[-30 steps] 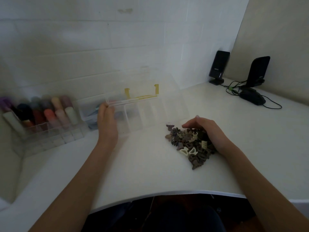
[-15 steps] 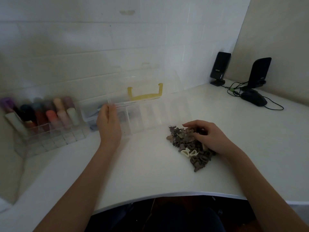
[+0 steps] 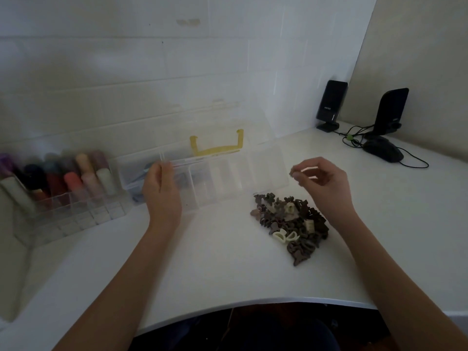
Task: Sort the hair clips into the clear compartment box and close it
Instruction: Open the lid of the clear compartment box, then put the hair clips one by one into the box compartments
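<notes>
My left hand (image 3: 162, 191) rests with straight fingers on the open clear box (image 3: 228, 178); my right hand (image 3: 320, 183) pinches one small clip (image 3: 293, 171) above the pile of clips (image 3: 291, 224).

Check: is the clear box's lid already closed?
No. The clear box has its lid raised toward the wall, leaving the compartments uncovered.

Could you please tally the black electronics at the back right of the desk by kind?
Speakers: 2
Mouse: 1
Total: 3
</notes>
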`<state>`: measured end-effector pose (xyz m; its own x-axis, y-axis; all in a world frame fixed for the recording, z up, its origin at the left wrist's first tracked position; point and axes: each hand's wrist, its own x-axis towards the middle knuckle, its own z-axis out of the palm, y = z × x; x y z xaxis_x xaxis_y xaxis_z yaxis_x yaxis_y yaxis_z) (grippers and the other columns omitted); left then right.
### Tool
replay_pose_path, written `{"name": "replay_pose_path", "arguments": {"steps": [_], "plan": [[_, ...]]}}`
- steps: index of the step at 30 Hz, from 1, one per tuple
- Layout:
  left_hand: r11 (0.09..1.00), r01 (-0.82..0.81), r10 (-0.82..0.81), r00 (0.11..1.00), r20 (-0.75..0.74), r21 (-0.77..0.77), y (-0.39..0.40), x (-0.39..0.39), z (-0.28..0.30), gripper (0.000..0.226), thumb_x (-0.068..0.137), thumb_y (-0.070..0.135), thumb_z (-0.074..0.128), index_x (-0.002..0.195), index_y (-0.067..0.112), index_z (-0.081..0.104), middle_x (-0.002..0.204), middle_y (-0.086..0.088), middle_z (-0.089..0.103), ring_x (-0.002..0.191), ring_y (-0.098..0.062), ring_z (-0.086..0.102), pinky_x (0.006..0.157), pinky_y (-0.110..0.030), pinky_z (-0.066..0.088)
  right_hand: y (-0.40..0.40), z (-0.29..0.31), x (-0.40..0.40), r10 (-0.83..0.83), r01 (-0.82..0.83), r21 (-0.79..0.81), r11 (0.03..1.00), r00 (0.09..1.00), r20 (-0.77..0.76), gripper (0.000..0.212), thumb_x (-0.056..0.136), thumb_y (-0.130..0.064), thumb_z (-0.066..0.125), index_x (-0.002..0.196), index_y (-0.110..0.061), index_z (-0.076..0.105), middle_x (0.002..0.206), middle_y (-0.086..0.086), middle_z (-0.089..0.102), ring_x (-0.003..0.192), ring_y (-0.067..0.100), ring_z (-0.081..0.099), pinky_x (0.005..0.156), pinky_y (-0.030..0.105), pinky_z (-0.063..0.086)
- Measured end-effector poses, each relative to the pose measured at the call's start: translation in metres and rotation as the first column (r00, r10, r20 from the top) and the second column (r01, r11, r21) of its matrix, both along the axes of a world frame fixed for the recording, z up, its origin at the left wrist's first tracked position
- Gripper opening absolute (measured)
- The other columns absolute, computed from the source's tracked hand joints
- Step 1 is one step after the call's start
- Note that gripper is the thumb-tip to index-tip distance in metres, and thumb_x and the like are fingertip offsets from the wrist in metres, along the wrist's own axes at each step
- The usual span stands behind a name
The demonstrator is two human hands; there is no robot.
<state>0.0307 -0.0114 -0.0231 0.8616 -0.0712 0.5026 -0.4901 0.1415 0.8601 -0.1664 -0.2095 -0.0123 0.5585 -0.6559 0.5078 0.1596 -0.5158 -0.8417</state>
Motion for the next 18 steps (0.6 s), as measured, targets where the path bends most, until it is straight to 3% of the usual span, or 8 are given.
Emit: {"name": "replay_pose_path", "arguments": {"steps": [2,4,6,10,13,15,18], "plan": [[1.000,-0.001,0.001,1.000,0.014,0.015,0.001,0.000,0.000,0.036,0.098,0.013,0.038,0.065,0.025,0.037,0.064,0.009,0.035,0.053,0.009,0.037,0.057,-0.005,0.033,-0.007,0.002,0.007,-0.001,-0.001,-0.074,0.997,1.000,-0.023,0.011,0.084,-0.002,0.067,0.090,-0.010,0.064,0.098,0.000,0.072,0.089,0.011,0.069,0.078,0.027,0.055],[1.000,-0.008,0.008,1.000,0.024,0.029,0.001,-0.002,0.001,0.036,0.098,0.014,0.038,0.064,0.026,0.037,0.063,0.008,0.035,0.052,0.009,0.037,0.056,-0.005,0.032,-0.012,-0.002,0.014,-0.024,-0.003,-0.208,0.978,0.992,-0.123,0.015,0.084,-0.003,0.066,0.095,-0.013,0.063,0.107,-0.006,0.069,0.100,0.003,0.065,0.080,0.021,0.054],[0.999,-0.020,0.019,1.000,0.023,0.043,0.001,-0.002,0.001,0.036,0.098,0.014,0.039,0.064,0.026,0.037,0.063,0.008,0.035,0.052,0.009,0.037,0.056,-0.005,0.032,-0.010,-0.006,0.016,-0.033,-0.009,-0.243,0.970,0.985,-0.168,0.017,0.084,-0.006,0.068,0.096,-0.016,0.063,0.113,-0.008,0.067,0.103,0.000,0.062,0.079,0.015,0.052],[0.995,-0.042,0.038,0.998,0.048,0.089,0.002,0.005,-0.002,0.033,0.098,0.018,0.039,0.066,0.025,0.038,0.063,0.009,0.036,0.054,0.006,0.036,0.057,-0.011,0.032,-0.008,-0.004,0.005,-0.080,0.028,-0.293,0.956,0.983,-0.167,0.011,0.081,-0.014,0.072,0.084,-0.023,0.067,0.089,-0.007,0.067,0.080,0.006,0.059,0.068,0.016,0.047],[0.986,-0.116,0.104,0.989,0.102,0.116,0.003,0.003,-0.002,0.025,0.099,0.016,0.037,0.074,0.014,0.042,0.061,0.009,0.036,0.053,0.007,0.038,0.055,-0.011,0.032,-0.005,-0.004,-0.003,0.030,-0.134,-0.292,0.947,0.942,-0.335,0.009,0.079,-0.017,0.074,0.079,-0.025,0.071,0.076,-0.011,0.069,0.068,0.008,0.058,0.062,0.017,0.044],[0.980,-0.163,0.147,0.981,0.130,0.119,0.002,0.001,-0.002,0.022,0.099,0.016,0.035,0.078,0.012,0.043,0.060,0.008,0.037,0.052,0.006,0.039,0.053,-0.014,0.031,-0.003,-0.009,-0.002,0.007,-0.195,-0.379,0.905,0.896,-0.444,0.011,0.079,-0.019,0.074,0.084,-0.030,0.073,0.078,-0.019,0.069,0.075,0.004,0.060,0.070,0.018,0.044],[0.966,-0.238,0.220,0.961,0.167,0.099,0.003,0.001,-0.002,0.018,0.097,0.020,0.033,0.084,0.014,0.044,0.068,-0.003,0.046,0.058,-0.003,0.037,0.060,-0.022,0.029,-0.002,-0.009,0.000,-0.095,-0.155,-0.491,0.857,0.890,-0.446,0.017,0.083,-0.025,0.069,0.097,-0.033,0.074,0.096,-0.017,0.072,0.091,0.004,0.064,0.083,0.024,0.049]]}}
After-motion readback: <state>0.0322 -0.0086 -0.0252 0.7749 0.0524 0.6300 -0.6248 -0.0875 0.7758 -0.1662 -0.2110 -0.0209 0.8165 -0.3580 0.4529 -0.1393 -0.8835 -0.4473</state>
